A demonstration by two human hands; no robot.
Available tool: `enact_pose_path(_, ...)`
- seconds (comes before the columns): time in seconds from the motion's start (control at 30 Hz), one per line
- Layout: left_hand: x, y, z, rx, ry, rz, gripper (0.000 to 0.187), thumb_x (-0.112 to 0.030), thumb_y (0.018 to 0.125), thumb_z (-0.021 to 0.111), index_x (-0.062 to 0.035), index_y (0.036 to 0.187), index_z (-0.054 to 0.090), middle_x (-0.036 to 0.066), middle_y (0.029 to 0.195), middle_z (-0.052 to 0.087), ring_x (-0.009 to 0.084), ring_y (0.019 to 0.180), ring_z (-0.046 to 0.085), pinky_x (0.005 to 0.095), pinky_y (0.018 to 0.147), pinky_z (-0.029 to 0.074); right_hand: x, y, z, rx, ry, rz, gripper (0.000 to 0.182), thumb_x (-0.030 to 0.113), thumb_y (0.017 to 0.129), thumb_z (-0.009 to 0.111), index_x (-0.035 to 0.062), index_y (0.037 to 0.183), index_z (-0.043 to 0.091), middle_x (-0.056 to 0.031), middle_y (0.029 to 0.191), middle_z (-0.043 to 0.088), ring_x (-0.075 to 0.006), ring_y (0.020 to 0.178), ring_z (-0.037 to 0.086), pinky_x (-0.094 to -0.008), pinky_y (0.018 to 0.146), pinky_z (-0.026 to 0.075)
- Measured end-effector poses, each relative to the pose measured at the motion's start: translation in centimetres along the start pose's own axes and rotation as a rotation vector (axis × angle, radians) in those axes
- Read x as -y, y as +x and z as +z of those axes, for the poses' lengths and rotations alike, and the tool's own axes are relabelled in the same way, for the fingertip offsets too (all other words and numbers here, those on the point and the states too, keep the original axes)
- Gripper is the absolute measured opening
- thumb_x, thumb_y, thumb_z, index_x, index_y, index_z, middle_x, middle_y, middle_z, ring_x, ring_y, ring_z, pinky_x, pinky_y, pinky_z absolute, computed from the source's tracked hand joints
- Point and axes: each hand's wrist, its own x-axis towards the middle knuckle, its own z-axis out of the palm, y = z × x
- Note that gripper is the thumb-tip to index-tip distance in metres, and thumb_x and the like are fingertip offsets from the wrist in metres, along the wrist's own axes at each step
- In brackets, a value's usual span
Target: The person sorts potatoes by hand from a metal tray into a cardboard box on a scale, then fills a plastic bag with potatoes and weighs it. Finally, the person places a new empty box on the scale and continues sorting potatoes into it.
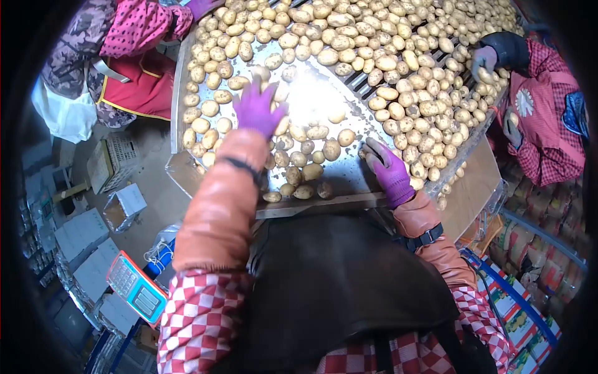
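Note:
My left hand, in a purple glove, reaches over the metal sorting table with its fingers spread. Its fingertips are among loose potatoes, near a potato on the left. In a purple glove with grey, soiled fingers, my right hand is at the table's near right part, beside the large potato heap. Its fingers are curled in; what they hold, if anything, is hard to make out. Between my hands several potatoes lie scattered, among them a round potato. Glare whitens the middle of the metal.
A co-worker in a pink checked top stands at the right, one gloved hand at the potatoes. Another person with a red apron is at the left. A digital scale, a crate and cartons are lower left.

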Motion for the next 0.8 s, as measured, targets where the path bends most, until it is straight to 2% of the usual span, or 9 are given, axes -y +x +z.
enact_pose_path(0.07,2.0,-6.0,-0.1,-0.181,0.003,0.131,0.056,-0.037,0.081,0.069,-0.0174,0.132,0.057,0.017,0.135,0.054,0.0444,0.126,0.046,0.0538,0.102,0.038,-1.4,-0.6,-0.4,0.028,0.119,0.031,0.046,0.008,0.097,0.057,-0.0039,0.140,0.046,-0.0146,0.130,0.060,-0.0184,0.119,0.057,-0.0296,0.103,0.044)
enact_pose_path(0.2,4.6,-13.4,-4.3,0.020,-0.151,-0.073,0.046,-0.027,0.080,0.070,-0.0106,0.123,0.062,0.019,0.129,0.058,0.0374,0.111,0.058,0.0472,0.096,0.046,-1.1,0.0,-0.4,0.005,0.088,0.037,0.043,0.005,0.097,0.055,-0.0056,0.138,0.048,-0.0146,0.128,0.061,-0.0188,0.119,0.058,-0.0289,0.102,0.045)
enact_pose_path(0.27,4.5,-14.7,-4.1,-0.144,-0.083,-0.099,0.043,-0.026,0.077,0.071,-0.0103,0.116,0.064,0.015,0.118,0.064,0.0366,0.104,0.061,0.0438,0.091,0.048,-1.5,1.2,-0.1,-0.002,-0.024,-0.014,0.043,0.006,0.097,0.057,-0.0031,0.138,0.049,-0.0137,0.127,0.062,-0.0184,0.117,0.059,-0.0278,0.099,0.046)
enact_pose_path(0.33,-1.9,-12.3,-8.5,0.211,-0.070,-0.192,0.040,-0.025,0.073,0.072,-0.0101,0.110,0.066,0.013,0.108,0.066,0.0364,0.102,0.061,0.0432,0.089,0.048,-1.4,1.9,0.5,0.014,-0.081,-0.034,0.044,0.007,0.096,0.058,-0.0012,0.139,0.050,-0.0134,0.127,0.062,-0.0187,0.116,0.059,-0.0274,0.098,0.047)
enact_pose_path(0.4,-4.4,-14.1,-3.1,0.129,-0.282,0.164,0.045,-0.026,0.070,0.072,-0.0113,0.112,0.065,0.013,0.111,0.064,0.0356,0.105,0.059,0.0453,0.092,0.047,-1.6,2.9,1.3,0.009,-0.184,-0.105,0.046,0.009,0.092,0.063,-0.0019,0.136,0.053,-0.0187,0.125,0.064,-0.0240,0.114,0.062,-0.0316,0.099,0.048)
enact_pose_path(0.5,-5.2,-16.0,-2.0,-0.048,-0.215,0.514,0.046,-0.028,0.071,0.071,-0.0122,0.114,0.063,0.012,0.118,0.062,0.0351,0.110,0.057,0.0478,0.095,0.044,-0.6,3.7,1.4,-0.012,-0.542,-0.196,0.052,0.023,0.088,0.068,0.0019,0.134,0.055,-0.0229,0.128,0.061,-0.0341,0.117,0.061,-0.0381,0.099,0.047)
enact_pose_path(0.63,-1.3,-18.8,-4.4,0.006,-0.263,0.089,0.047,-0.023,0.070,0.075,-0.0139,0.115,0.065,0.012,0.119,0.063,0.0340,0.111,0.057,0.0476,0.097,0.043,-1.7,5.4,-0.3,-0.063,-0.951,-0.180,0.082,0.039,0.079,0.070,0.0019,0.145,0.038,-0.0278,0.117,0.063,-0.0420,0.109,0.061,-0.0466,0.094,0.049)
enact_pose_path(0.73,2.2,-20.4,-4.2,-0.129,-0.296,-0.196,0.042,-0.021,0.071,0.074,-0.0129,0.111,0.067,0.010,0.109,0.066,0.0326,0.103,0.060,0.0457,0.092,0.045,0.1,3.6,3.9,0.138,-0.992,0.158,0.071,0.043,0.079,0.072,0.0003,0.129,0.046,-0.0211,0.100,0.066,-0.0387,0.094,0.065,-0.0444,0.081,0.051)
enact_pose_path(0.8,2.0,-19.5,-5.2,-0.182,-0.188,-0.246,0.036,-0.019,0.074,0.071,-0.0123,0.109,0.068,0.010,0.104,0.068,0.0314,0.097,0.061,0.0455,0.088,0.047,-3.5,3.8,6.2,0.122,-0.995,0.096,0.073,0.045,0.079,0.070,0.0034,0.129,0.036,-0.0235,0.091,0.065,-0.0414,0.085,0.065,-0.0464,0.074,0.051)
